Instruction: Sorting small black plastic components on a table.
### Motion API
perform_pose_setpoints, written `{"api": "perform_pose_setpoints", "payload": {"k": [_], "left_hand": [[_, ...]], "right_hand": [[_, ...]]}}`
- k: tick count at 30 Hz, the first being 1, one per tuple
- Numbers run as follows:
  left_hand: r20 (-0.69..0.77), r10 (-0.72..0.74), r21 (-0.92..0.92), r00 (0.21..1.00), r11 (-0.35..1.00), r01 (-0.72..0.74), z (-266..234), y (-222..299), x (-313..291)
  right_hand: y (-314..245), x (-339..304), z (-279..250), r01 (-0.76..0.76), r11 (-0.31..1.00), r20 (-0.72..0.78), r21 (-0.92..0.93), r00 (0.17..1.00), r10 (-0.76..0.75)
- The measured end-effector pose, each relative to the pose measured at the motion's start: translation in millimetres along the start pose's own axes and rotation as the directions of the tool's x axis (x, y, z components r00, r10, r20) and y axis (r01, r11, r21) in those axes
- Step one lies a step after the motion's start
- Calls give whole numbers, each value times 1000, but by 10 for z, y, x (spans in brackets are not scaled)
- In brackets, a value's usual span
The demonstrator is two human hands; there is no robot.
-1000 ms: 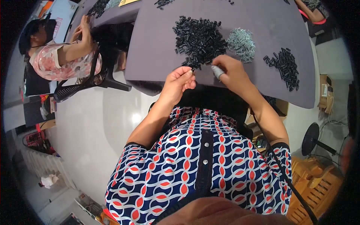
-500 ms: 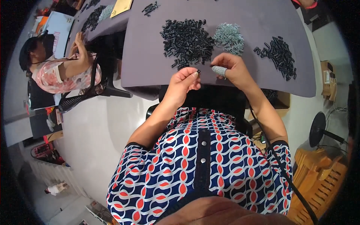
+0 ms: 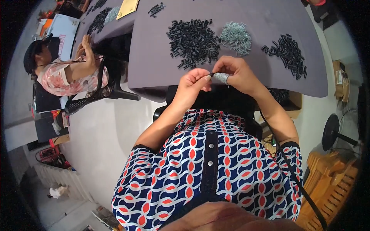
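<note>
Worktop (image 3: 150, 57), grey-covered, bearing several heaps of small parts. Large heap of black cylindrical pieces (image 3: 194, 41), loosely spread, in front of the person. Pile of thin silvery pieces (image 3: 236, 38), just right of that heap, nearly touching it. Second black heap (image 3: 287, 54), smaller, farther right, well apart from the others. Small black cluster (image 3: 156, 9), toward the far side. Left grip (image 3: 194, 82): the person's bare hand, thumb and forefinger together, clamped on a small black piece (image 3: 211, 74), held just above the near edge, between both hands. Right grip (image 3: 241, 75): fingertips at the same piece, a grey cover (image 3: 221, 78) on one digit; whether these tips are closed on the piece, one cannot tell. Cardboard box (image 3: 295, 103), below the near edge, right, holding dark contents. Black fan (image 3: 330, 132) and slatted wooden chair (image 3: 325, 188), on the right. Co-worker (image 3: 58, 79) in a pink floral top, seated at left on a black chair (image 3: 115, 92), both hands raised near a worktop edge.
</note>
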State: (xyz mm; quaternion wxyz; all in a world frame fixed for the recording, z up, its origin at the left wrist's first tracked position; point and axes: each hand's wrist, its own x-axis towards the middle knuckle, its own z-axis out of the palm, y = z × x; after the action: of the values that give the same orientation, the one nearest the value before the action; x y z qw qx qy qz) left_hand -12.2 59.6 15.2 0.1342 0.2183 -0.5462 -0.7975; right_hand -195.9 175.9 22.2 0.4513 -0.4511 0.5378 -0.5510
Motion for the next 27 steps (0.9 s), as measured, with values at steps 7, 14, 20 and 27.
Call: {"api": "perform_pose_setpoints", "payload": {"k": [7,14,20,27], "left_hand": [[18,-41,17,999,999,40,-53,48,-15],[70,-40,86,997,996,34,-86,68,-22],[88,-108,291,990,954,78,-24,140,-12],[-71,-201,-312,977,935,169,73,-95,42]], "right_hand": [[-181,37,-18,5,983,73,-182,997,9],[-330,55,8,42,963,111,-266,994,-12],[-334,45,-5,195,851,228,-488,969,-91],[-69,9,-10,66,991,-13,-112,998,-68]]}}
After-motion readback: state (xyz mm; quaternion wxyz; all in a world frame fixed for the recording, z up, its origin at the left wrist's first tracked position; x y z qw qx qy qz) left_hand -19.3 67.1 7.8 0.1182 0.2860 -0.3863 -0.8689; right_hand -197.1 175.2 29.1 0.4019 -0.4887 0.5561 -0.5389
